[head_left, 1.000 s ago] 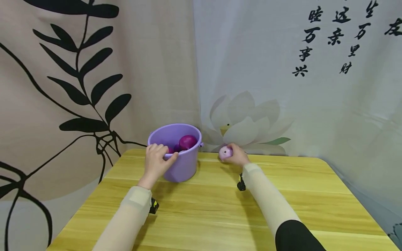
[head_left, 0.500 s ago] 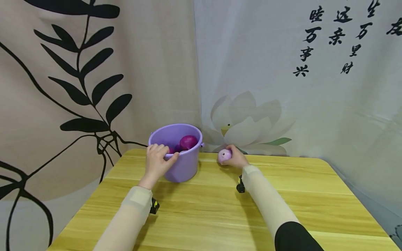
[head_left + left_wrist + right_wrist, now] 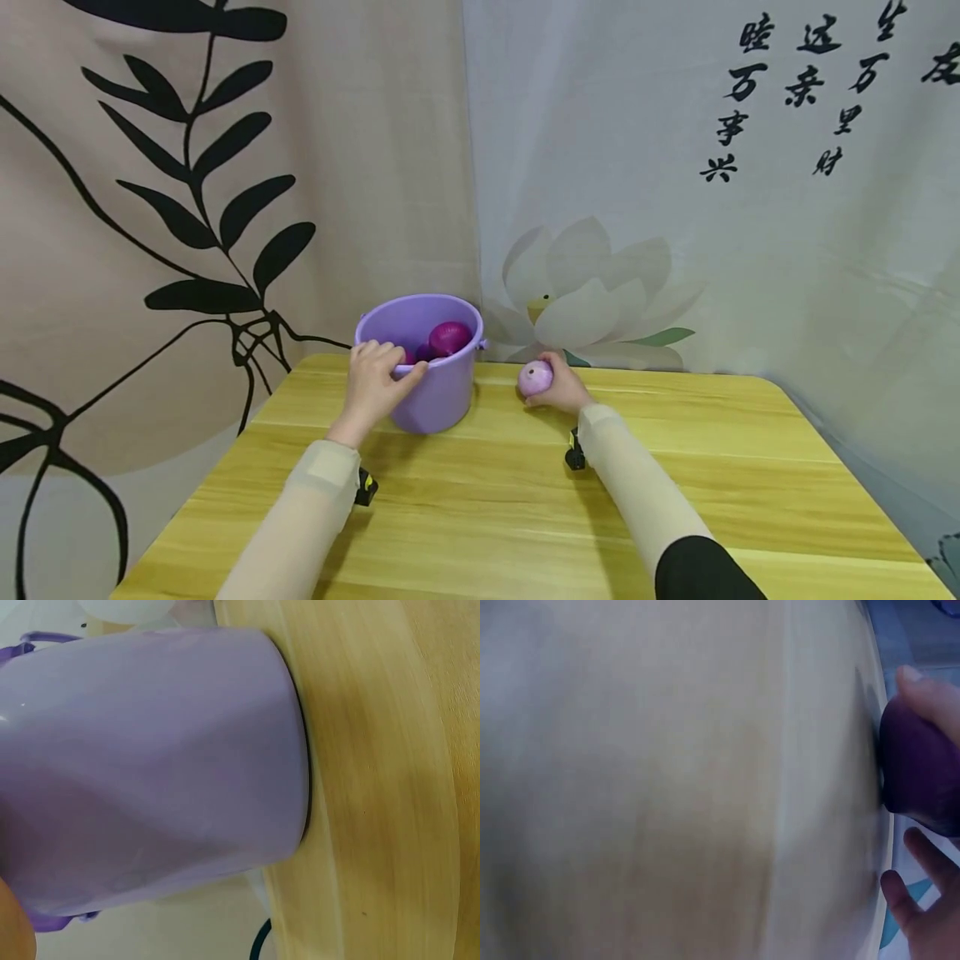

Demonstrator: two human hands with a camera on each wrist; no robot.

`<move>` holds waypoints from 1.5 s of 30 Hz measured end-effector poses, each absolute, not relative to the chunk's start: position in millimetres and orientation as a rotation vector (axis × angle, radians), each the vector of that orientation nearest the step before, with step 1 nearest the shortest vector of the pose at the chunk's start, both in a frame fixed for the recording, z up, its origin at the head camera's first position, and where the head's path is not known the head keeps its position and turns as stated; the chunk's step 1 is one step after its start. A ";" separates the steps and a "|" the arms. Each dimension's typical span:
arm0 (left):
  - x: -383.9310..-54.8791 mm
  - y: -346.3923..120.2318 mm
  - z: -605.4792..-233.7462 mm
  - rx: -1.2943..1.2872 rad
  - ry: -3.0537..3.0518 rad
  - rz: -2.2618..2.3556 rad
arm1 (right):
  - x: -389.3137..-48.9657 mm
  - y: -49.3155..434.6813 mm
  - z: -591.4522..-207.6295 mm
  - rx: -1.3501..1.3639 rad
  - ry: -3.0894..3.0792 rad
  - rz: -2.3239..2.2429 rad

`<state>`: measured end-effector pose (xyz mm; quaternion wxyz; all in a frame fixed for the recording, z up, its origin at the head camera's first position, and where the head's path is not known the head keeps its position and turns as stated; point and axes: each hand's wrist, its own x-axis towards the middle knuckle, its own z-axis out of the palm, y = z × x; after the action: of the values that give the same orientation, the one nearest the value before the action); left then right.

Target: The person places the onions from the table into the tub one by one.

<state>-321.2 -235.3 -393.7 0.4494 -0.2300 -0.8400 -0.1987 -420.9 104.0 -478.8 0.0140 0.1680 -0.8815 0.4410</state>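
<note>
A purple plastic bucket [image 3: 435,404] stands upright at the back of the wooden table. My left hand [image 3: 372,382] grips its near rim, thumb on the outside; in the left wrist view only a sliver of that hand [image 3: 15,930] shows beside the bucket wall [image 3: 165,750]. To the bucket's right, my right hand [image 3: 562,385] holds a round, pale purple onion-like thing [image 3: 535,378] with a dark spot on its end. This thing looks dark purple [image 3: 919,765] in the right wrist view, between thumb and fingers. Whether it touches the table I cannot tell.
Inside the bucket lie a magenta round thing [image 3: 450,338] and other purple things, partly hidden by rim and hand. Behind the table [image 3: 480,508] hangs a printed curtain [image 3: 600,125], close to its back edge.
My right hand has drawn slightly left and nearer with the round purple thing, which has turned a little. The left hand and the bucket stay in place.
</note>
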 end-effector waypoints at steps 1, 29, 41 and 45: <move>-321.3 -235.4 -393.0 -0.570 -2.088 -0.487 | -420.2 104.0 -478.8 0.515 -2.740 1.379; -321.6 -234.2 -394.6 -0.559 -2.081 -0.505 | -413.5 107.7 -484.6 0.481 -2.755 1.368; -320.9 -234.8 -395.9 -0.538 -2.103 -0.517 | -413.2 116.2 -478.1 0.497 -2.704 1.427; -320.9 -235.0 -395.7 -0.536 -2.113 -0.519 | -411.3 118.8 -473.9 0.491 -2.703 1.435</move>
<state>-320.9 -235.0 -395.7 0.4352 -0.2153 -0.8490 -0.2085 -411.3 118.8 -473.9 0.0213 0.1584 -0.8719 0.4629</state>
